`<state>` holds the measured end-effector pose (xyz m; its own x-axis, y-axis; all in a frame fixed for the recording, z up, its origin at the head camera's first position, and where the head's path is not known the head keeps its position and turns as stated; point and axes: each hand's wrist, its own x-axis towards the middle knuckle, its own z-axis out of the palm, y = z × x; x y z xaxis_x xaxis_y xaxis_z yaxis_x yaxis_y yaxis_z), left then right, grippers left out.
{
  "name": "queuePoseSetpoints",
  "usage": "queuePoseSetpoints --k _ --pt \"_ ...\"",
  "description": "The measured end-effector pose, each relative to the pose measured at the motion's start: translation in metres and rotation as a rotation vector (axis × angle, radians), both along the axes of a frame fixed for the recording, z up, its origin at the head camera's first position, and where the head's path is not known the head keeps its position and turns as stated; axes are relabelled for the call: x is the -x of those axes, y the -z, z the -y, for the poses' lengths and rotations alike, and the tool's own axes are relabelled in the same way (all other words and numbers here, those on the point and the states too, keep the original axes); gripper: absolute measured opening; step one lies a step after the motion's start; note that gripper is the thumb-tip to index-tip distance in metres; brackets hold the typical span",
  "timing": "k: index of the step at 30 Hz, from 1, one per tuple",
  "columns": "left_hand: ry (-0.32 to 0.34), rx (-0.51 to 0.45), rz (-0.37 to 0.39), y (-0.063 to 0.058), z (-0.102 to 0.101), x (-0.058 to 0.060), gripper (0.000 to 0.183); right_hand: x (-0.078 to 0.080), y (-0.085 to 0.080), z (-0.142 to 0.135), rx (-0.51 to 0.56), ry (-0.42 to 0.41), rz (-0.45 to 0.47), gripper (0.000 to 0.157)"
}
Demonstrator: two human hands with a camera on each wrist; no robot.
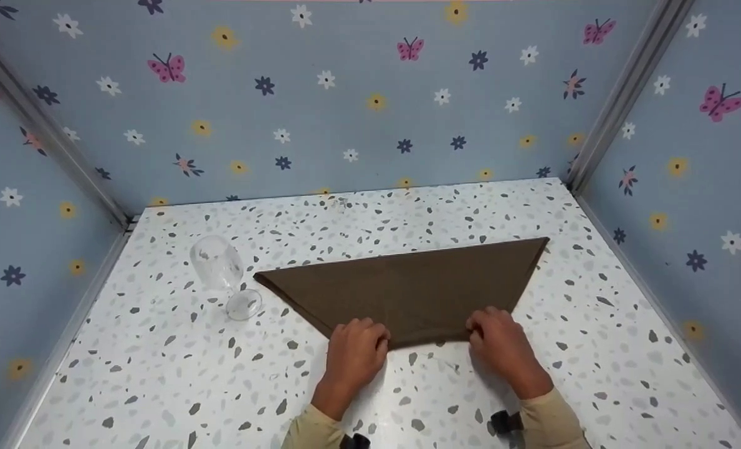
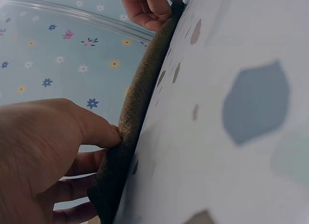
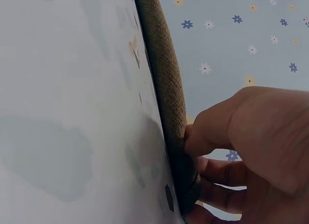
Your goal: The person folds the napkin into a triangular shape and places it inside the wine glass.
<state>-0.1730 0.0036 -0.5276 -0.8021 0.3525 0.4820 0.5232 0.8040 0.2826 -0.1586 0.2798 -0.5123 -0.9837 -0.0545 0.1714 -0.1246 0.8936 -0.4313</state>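
A brown cloth napkin (image 1: 407, 280), folded into a trapezoid with its long side away from me, lies flat on the speckled table. My left hand (image 1: 356, 350) pinches the near edge toward its left end. At the right end of that same edge, my right hand (image 1: 501, 343) grips the fold. In the left wrist view the thumb (image 2: 104, 132) presses the rolled edge of the napkin (image 2: 140, 89), with the fingers behind it. The right wrist view has the thumb (image 3: 203, 134) against the thick fold (image 3: 166, 74) and fingers curled beneath.
Left of the napkin, a clear stemmed glass (image 1: 217, 262) stands on its round foot. The white speckled tabletop (image 1: 158, 374) reaches blue flowered panels (image 1: 345, 112) at the back and both sides, with metal posts (image 1: 619, 93) at the corners.
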Motion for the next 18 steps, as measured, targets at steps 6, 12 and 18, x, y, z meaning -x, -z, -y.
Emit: queuePoseSetpoints --k 6,12,18 --pt "0.001 0.033 -0.008 -0.0034 0.0009 -0.0023 0.010 -0.0015 -0.0006 -0.0033 -0.013 -0.033 -0.003 0.011" --pt "0.006 0.047 0.030 -0.0026 0.0025 -0.0028 0.006 -0.0028 -0.0008 -0.0036 -0.052 -0.063 -0.031 0.013" --pt "0.008 0.056 0.025 -0.0010 0.0032 -0.0030 0.008 -0.0012 -0.0007 -0.0009 -0.072 -0.081 -0.087 0.006"
